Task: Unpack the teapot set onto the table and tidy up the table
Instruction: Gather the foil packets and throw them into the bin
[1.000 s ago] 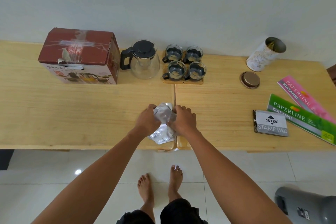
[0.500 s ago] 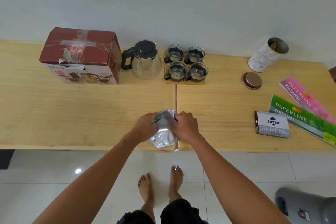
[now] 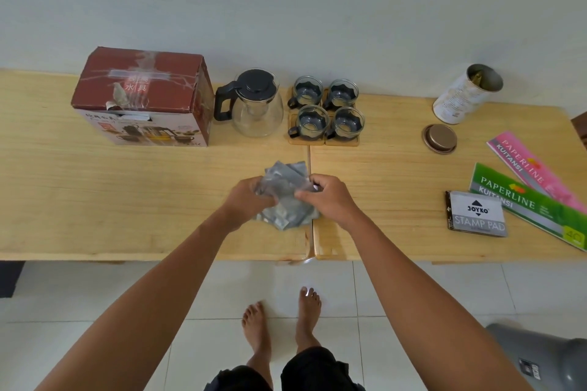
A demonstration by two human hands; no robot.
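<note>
A crumpled clear plastic wrapping (image 3: 283, 192) lies over the seam of the wooden table (image 3: 127, 200), near its front edge. My left hand (image 3: 246, 200) grips its left side and my right hand (image 3: 330, 198) pinches its right side. Behind them stand the glass teapot (image 3: 257, 103) with a black lid and handle, and several glass cups (image 3: 325, 111) on wooden coasters. The red teapot set box (image 3: 143, 95) stands shut at the back left, beside the teapot.
At the back right a white tin (image 3: 467, 94) lies tilted and open, its bronze lid (image 3: 440, 138) in front of it. A stamp pad box (image 3: 476, 214) and two receipt books, green (image 3: 527, 203) and pink (image 3: 533, 168), lie at the right. A grey bin (image 3: 546, 362) stands on the floor.
Both hands have kept scrunching the plastic wrapping; it has been folded and bunched tighter between them. Nothing else on the table has moved.
</note>
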